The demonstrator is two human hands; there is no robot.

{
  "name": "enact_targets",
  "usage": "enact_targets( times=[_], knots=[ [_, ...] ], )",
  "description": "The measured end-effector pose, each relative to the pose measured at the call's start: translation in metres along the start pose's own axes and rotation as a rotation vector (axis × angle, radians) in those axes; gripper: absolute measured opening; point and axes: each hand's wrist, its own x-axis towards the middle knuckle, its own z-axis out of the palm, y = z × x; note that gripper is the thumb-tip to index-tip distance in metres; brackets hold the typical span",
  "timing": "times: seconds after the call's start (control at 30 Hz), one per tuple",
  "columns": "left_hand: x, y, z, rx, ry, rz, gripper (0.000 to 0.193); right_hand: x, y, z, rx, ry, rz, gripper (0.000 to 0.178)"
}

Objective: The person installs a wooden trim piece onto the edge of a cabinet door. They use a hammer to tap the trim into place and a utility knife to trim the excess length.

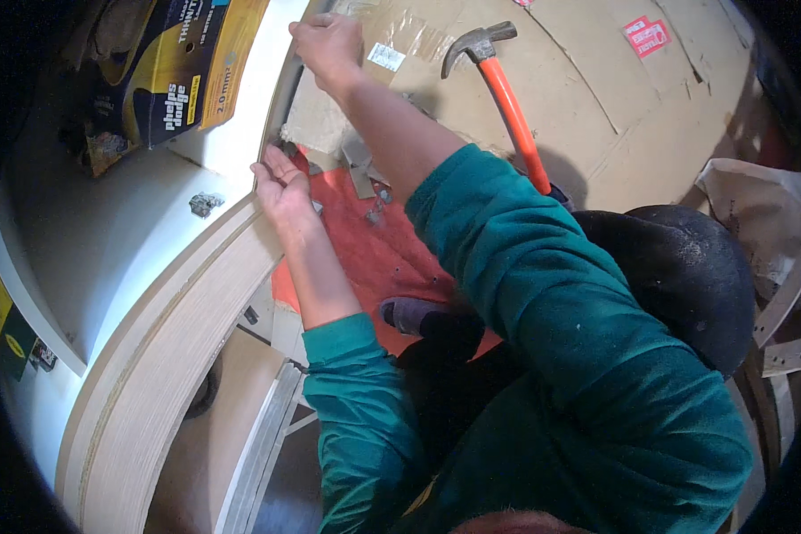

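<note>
A curved cabinet, white inside with a pale wood-grain edge [173, 343], runs along my left side. My left hand [285, 187] is turned palm up, its fingers stretched out and touching the cabinet's edge from below. Farther along the same edge, my right hand [334, 49] is closed, thumb and fingers pressed together against the rim. What it pinches, if anything, is hidden. To the right of my right forearm is a claw hammer [516, 116] with an orange handle, its grip end by my dark-clothed knee. Neither hand touches it.
Inside the cabinet stand a yellow and black box [173, 80] and a crumpled grey scrap [206, 205]. Flattened cardboard [587, 80] covers the floor ahead. A red cloth [374, 249] with debris lies below my hands. Wood pieces [788, 356] and a pale bag [756, 209] are at right.
</note>
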Motion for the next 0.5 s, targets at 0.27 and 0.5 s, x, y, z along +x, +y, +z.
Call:
enact_targets(
  times=[0.27, 0.5],
  knots=[
    [-0.007, -0.004, 0.007, -0.019, 0.059, 0.005, 0.028, 0.002, 0.004, 0.007, -0.001, 0.100, -0.044, 0.026],
    [-0.008, -0.007, 0.008, -0.032, 0.011, -0.002, 0.029, -0.011, 0.038, 0.001, 0.190, -0.204, 0.081, 0.033]
  ],
)
